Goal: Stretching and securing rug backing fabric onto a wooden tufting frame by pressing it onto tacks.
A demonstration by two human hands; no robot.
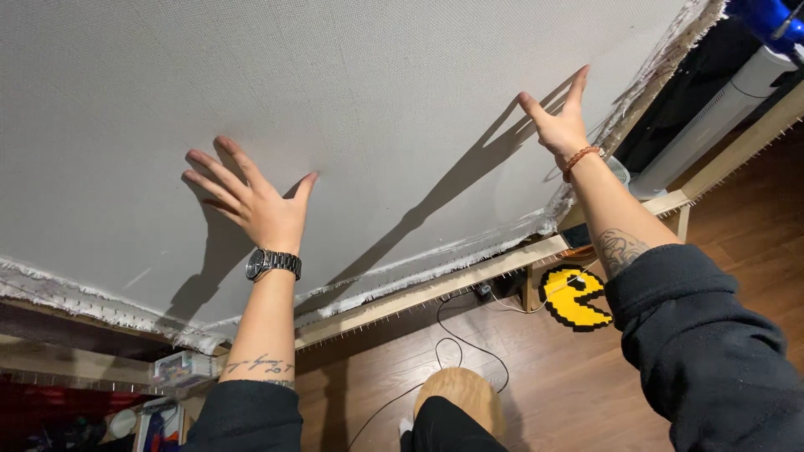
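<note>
— So where are the hands?

— Both are up on the cloth [402,92], a big white woven sheet stretched over a wooden frame [435,289]. The left hand [251,201] lies flat at about 9 o'clock in the view, fingers spread, palm pressed to the weave. It grips nothing. A watch [272,264] sits on that wrist.

— And the right?

— The right hand [557,125] is at about 2 o'clock, also splayed and empty, touching the cloth near its frayed right edge [578,188]. A bead bracelet [582,156] rings the wrist.

— Which way does the cloth run from them?

— It spreads away toward 12 and 10 o'clock, filling the upper left of the view. Its long axis appears to run from 8 o'clock to 2 o'clock, following the lower frayed edge and the frame rail below it. The left hand is well inside the sheet; the right is nearer a border, just beside the corner side.

— Which arm reaches farther?

— The right, I judge; that arm is stretched out long, while the left is bent closer in.

— Anything below?

— A wood floor [586,385], a black cable [452,343], a round stool [461,393] at 6 o'clock, and a yellow pixel-style rug [578,297] near 4 o'clock.
</note>
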